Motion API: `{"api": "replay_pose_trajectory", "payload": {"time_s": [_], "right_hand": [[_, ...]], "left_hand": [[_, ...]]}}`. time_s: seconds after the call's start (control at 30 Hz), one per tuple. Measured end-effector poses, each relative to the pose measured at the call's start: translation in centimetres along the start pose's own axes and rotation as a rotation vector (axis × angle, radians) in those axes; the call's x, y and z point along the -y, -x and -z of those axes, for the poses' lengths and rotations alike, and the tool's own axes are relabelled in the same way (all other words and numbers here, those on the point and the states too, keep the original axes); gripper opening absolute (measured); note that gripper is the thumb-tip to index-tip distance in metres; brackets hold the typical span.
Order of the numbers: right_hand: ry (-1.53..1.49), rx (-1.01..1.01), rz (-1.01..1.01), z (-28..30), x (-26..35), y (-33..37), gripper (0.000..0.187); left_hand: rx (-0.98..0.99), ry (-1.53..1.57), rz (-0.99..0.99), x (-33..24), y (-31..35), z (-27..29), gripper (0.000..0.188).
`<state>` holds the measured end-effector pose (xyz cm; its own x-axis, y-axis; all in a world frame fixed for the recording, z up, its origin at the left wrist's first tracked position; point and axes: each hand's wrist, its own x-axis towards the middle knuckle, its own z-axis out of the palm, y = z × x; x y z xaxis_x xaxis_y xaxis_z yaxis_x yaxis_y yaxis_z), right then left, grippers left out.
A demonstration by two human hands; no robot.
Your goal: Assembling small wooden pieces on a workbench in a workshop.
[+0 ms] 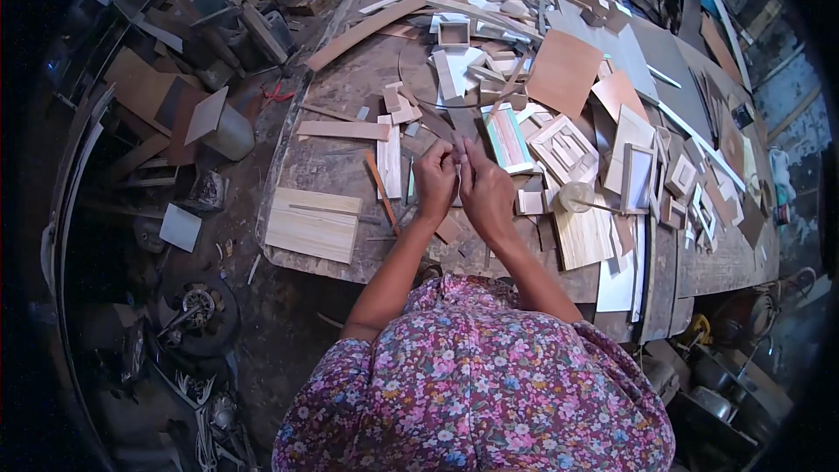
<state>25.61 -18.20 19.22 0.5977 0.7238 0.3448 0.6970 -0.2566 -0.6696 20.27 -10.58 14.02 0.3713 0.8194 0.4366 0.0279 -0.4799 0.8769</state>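
Over the near middle of the wooden table (341,157), my left hand (436,182) and my right hand (486,192) meet at the fingertips. Both are closed in a pinch, and whatever lies between the fingers is too small to make out. Just beyond the fingertips lies a dark flat strip (435,122). To the right of my right hand sits a small wooden panel with a green edge (508,138). Left of my left hand are a pale wood strip (388,170) and a thin orange-brown stick (381,192).
A pale board (312,225) lies at the table's near left. Right of my hands stand a framed wooden tray (564,150) and a round translucent container (575,197). A brown square sheet (564,72) and a small open box (454,33) lie farther back among many offcuts.
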Motion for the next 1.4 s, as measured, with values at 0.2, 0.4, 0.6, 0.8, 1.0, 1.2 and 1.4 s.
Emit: {"api": "replay_pose_trajectory", "payload": {"time_s": [0.2, 0.4, 0.6, 0.8, 1.0, 1.2, 1.4], "right_hand": [[-0.01, 0.045, -0.037, -0.3, -0.4, -0.2, 0.029], [0.03, 0.052, -0.058, 0.0, -0.6, -1.2, 0.029], [0.062, -0.057, 0.071, -1.1, -1.4, 0.5, 0.03], [0.137, 0.032, 0.013, -0.9, -0.8, -0.8, 0.03], [0.129, -0.017, 0.041, -0.7, -0.6, 0.1, 0.028], [0.105, -0.008, 0.037, -0.6, -0.1, 0.6, 0.028], [0.087, 0.039, -0.016, -0.2, -0.3, -1.2, 0.028]], "left_hand": [[0.0, 0.066, 0.008, -0.3, 0.3, 0.0, 0.004], [-0.01, 0.07, -0.086, -0.6, 0.0, -0.5, 0.004], [-0.026, -0.006, 0.011, 0.4, 0.0, -0.2, 0.007], [-0.041, 0.033, -0.095, -0.3, 0.4, -0.4, 0.004], [-0.041, 0.027, -0.051, 0.1, 0.6, -0.4, 0.005], [-0.061, 0.057, -0.036, 0.2, 0.5, -0.2, 0.009], [-0.026, 0.101, -0.01, -0.2, 0.5, -0.4, 0.007]]}}
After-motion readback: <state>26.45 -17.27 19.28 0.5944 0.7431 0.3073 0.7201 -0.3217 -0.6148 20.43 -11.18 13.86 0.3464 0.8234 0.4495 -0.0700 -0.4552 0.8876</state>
